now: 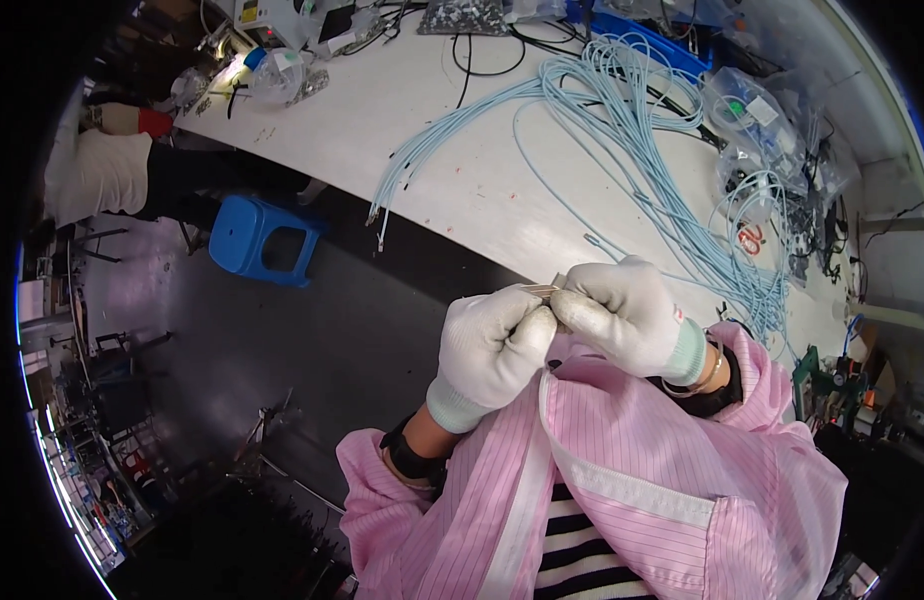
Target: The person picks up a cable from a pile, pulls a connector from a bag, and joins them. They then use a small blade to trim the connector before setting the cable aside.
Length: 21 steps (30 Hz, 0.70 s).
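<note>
While my left hand (497,345) and right hand (620,312) are pinching a small strip (542,291) | I'm handling it two-handed, seemingly | next — likely needing steadiness

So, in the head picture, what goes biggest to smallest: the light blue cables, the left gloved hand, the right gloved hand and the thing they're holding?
1. Light blue cables, all together
2. Left gloved hand and right gloved hand: too alike to rank
3. Held thing: only a little shows
</note>
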Each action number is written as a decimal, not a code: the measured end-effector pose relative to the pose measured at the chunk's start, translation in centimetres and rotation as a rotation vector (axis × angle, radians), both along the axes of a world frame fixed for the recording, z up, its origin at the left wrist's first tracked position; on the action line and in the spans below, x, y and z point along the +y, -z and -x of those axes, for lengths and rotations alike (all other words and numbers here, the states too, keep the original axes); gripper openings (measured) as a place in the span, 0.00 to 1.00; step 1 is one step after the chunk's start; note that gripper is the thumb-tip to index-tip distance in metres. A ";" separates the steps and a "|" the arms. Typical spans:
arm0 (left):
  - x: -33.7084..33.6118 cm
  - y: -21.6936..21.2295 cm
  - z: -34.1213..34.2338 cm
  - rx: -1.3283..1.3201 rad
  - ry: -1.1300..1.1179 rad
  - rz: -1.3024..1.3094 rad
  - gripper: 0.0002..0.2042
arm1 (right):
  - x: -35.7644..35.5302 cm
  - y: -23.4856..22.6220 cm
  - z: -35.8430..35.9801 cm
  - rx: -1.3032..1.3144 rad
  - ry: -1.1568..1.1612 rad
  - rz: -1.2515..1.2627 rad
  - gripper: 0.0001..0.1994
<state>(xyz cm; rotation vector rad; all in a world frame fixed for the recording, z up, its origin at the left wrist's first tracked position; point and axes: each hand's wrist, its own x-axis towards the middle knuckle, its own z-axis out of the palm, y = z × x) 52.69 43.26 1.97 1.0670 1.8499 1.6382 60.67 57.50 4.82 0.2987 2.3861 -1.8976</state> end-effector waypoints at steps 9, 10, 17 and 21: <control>0.2 6.6 -0.3 -0.545 0.089 0.146 0.11 | 0.1 7.4 -0.7 -0.031 0.085 -0.093 0.13; -0.4 6.7 -1.0 -0.630 0.067 0.129 0.11 | -0.4 7.8 -1.0 -0.050 0.081 -0.088 0.13; -1.6 8.5 -1.7 -0.628 0.062 0.164 0.14 | -0.7 9.4 -1.0 -0.135 0.006 0.190 0.15; -1.5 8.7 -1.7 -0.611 0.051 0.134 0.11 | 0.2 9.8 -0.5 -0.128 -0.113 0.282 0.16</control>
